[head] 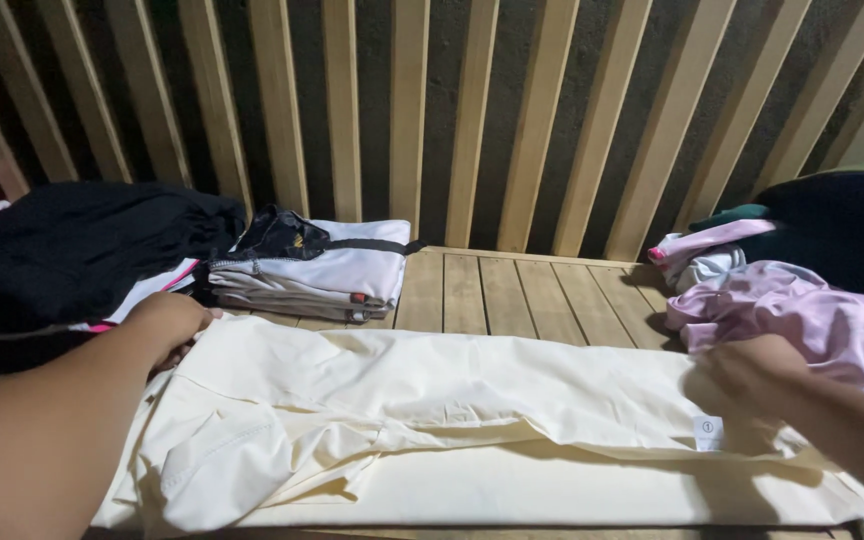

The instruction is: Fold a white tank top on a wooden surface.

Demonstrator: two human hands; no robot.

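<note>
Hands first: my left hand [167, 325] presses flat on one end of the cream trousers [472, 440], my right hand [752, 368] pinches the other end. Pink clothes [812, 320] beside my right could snag and spoil the fold.

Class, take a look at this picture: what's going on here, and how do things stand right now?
A person is laying out a cream garment flat on a slatted wooden platform. The left hand presses on its upper left end, and the right hand rests on its right end. Behind lies a stack of folded white clothes; a dark heap sits at left, and loose pink clothes are piled at right.
</note>
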